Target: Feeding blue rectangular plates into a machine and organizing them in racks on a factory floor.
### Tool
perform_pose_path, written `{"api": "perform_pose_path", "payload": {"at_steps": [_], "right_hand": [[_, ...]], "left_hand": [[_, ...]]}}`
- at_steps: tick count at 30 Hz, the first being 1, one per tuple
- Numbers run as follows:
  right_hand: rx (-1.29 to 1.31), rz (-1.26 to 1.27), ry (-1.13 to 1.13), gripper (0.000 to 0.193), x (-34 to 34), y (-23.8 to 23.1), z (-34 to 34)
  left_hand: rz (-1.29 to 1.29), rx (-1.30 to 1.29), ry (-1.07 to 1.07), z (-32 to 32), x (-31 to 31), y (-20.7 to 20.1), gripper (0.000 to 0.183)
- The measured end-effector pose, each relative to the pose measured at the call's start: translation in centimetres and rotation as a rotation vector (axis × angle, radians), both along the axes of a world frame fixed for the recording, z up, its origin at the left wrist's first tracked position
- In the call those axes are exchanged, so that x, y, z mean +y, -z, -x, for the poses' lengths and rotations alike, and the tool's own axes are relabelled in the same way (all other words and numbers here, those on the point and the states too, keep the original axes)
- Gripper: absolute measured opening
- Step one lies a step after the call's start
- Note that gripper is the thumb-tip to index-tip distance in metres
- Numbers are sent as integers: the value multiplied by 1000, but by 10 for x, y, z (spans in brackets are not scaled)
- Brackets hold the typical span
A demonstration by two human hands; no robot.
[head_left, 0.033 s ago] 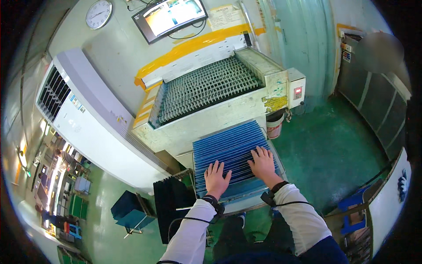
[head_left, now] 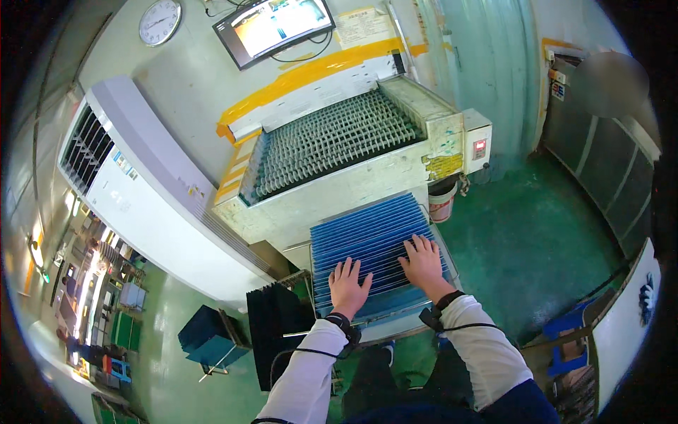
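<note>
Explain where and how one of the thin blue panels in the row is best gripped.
Probably at its long upper edge, with a light pinch from above: the thin blue panels stand on edge, closely ranked, so their top edges are exposed while their faces are mostly hidden.

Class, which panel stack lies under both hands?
The bright blue stack: left hand and right hand are over it. The black stack and dark blue stack, farther left, have neither.
</note>
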State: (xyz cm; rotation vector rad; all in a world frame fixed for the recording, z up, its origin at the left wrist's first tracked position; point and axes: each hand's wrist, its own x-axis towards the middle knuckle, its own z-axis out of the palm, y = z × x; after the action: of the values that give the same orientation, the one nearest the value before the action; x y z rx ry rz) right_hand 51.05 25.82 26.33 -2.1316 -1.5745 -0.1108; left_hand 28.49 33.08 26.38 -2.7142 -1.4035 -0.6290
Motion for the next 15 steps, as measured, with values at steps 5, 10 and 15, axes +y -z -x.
{"api": "perform_pose_path", "payload": {"at_steps": [5,10,15], "right_hand": [[-33,-67,-68,54,16,13,25],[-197,-238,-87,49,5,14,-7],[-192,103,-20,53,10,17,9]], "left_hand": [[-32,-16,-37,27,-4,-10,56],[-8,-112,14,3,-5,-13,56],[87,-155,-46,23,-10,-3,60]]}}
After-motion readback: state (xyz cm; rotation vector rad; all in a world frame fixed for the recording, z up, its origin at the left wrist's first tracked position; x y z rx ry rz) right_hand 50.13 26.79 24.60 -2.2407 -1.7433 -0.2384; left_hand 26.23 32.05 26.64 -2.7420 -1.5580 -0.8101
